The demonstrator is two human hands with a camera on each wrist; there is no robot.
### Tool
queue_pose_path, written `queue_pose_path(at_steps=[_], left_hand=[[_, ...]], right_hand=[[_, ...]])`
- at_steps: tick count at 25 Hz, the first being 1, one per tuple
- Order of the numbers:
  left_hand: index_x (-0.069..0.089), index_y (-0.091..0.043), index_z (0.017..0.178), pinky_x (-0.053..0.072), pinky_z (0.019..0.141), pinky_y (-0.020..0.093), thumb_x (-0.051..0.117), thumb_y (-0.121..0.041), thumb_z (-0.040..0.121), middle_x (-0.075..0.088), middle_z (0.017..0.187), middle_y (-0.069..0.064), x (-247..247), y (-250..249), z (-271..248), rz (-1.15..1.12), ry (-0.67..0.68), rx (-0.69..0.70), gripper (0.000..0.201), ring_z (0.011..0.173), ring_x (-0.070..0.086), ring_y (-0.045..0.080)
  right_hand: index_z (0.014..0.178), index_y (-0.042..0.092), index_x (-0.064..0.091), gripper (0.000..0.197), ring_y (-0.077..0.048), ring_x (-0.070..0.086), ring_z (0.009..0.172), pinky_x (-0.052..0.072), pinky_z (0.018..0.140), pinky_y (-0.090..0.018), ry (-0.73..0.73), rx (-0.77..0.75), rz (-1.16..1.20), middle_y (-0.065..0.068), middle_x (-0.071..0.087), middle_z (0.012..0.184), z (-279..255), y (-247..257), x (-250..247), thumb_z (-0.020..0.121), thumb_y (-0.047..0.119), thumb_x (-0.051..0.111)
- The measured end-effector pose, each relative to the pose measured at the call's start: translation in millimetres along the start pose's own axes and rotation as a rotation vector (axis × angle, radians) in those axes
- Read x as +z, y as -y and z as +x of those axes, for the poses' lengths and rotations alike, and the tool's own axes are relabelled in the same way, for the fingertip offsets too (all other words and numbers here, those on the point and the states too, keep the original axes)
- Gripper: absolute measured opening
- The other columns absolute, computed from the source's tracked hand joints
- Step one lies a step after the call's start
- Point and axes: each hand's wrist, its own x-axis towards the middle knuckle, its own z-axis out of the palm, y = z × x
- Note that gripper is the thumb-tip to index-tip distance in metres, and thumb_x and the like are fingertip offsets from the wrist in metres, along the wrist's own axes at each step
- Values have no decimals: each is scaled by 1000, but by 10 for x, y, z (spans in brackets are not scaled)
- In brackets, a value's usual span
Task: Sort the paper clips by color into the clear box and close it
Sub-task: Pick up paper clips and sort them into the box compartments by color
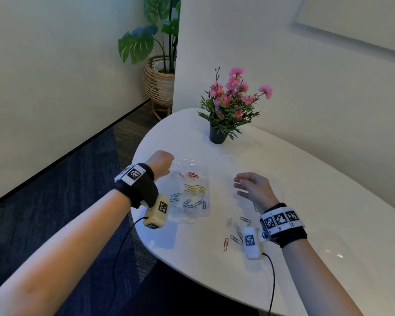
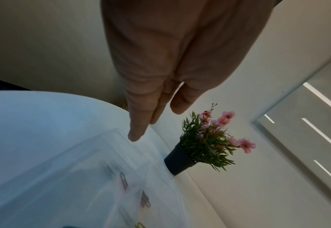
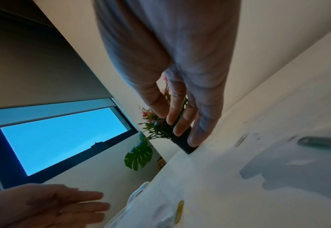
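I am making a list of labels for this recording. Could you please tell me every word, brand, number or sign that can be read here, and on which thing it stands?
No readable words, brands or numbers in any view.
Left wrist band: square black-and-white coded markers, no letters.
Right wrist band: the same kind of markers, no letters.
Clear box, flower pot: no label visible.
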Motion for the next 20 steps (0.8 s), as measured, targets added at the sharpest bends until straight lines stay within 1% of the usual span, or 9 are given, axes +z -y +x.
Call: queue_pose_path(at_steps=[3, 5, 8, 11, 13, 15, 16, 17, 20], left_hand=[[60, -6, 103, 48, 79, 26, 42, -9, 97, 58, 100, 6, 134, 49, -203, -5, 78, 93, 19, 90, 58, 16], [60, -6, 114, 51, 90, 32, 43, -10, 96, 63, 107, 5, 311, 169, -386, 123, 95, 205, 26, 99, 63, 19], [65, -10, 104, 51, 89, 27, 45, -8, 94, 69, 101, 3, 577, 465, -620, 325, 226, 372, 23, 92, 68, 15], [64, -15, 111, 48, 91, 19, 47, -15, 95, 70, 109, -1, 758, 719, -742, 567, 421, 425, 23, 99, 65, 9], [63, -15, 117, 45, 92, 18, 46, -18, 95, 67, 117, -1, 852, 813, -723, 683, 458, 435, 27, 101, 61, 8], [61, -15, 120, 46, 95, 21, 46, -18, 95, 64, 121, 1, 967, 852, -671, 753, 474, 444, 29, 104, 60, 10], [61, -15, 120, 46, 97, 24, 47, -18, 94, 62, 122, 2, 1029, 852, -650, 781, 477, 460, 29, 106, 60, 12], [60, -16, 120, 46, 97, 25, 49, -18, 93, 61, 122, 3, 1088, 849, -631, 805, 478, 481, 29, 107, 60, 14], [58, -15, 124, 42, 94, 24, 51, -17, 93, 57, 124, 6, 1258, 810, -599, 881, 457, 550, 32, 111, 56, 16]], right_hand=[[85, 12, 62, 17, -27, 62, 87, 52, 75, -34, -82, -30, -136, -11, 65, 92, 109, -60, -303, 91, 2, 50], [84, 15, 64, 18, -30, 64, 96, 53, 82, -37, -132, -70, -391, -12, 67, 98, 265, -80, -449, 90, 4, 51], [113, 7, 65, 30, -30, 58, 114, 45, 87, -27, -25, -113, -818, -13, 60, 128, 444, -72, -436, 92, 2, 43], [132, 7, 52, 44, -30, 44, 131, 39, 106, -32, 192, -112, -1130, -11, 42, 146, 560, -112, -288, 93, -4, 34], [117, 3, 61, 36, -34, 52, 117, 45, 98, -39, 248, -109, -1234, -19, 51, 132, 665, -189, -230, 92, -6, 37], [66, 5, 54, 24, -29, 51, 71, 40, 65, -33, 198, -103, -1247, -19, 51, 78, 695, -220, -191, 83, -9, 44], [58, 11, 47, 30, -27, 45, 62, 34, 60, -32, 163, -109, -1223, -16, 45, 67, 706, -240, -186, 80, -9, 46], [57, 12, 53, 31, -28, 49, 63, 39, 60, -31, 136, -115, -1192, -18, 49, 65, 666, -237, -179, 80, -9, 50], [88, -8, 69, 19, -35, 66, 92, 56, 81, -39, 138, -119, -1161, -24, 70, 96, 597, -295, -202, 86, -6, 50]])
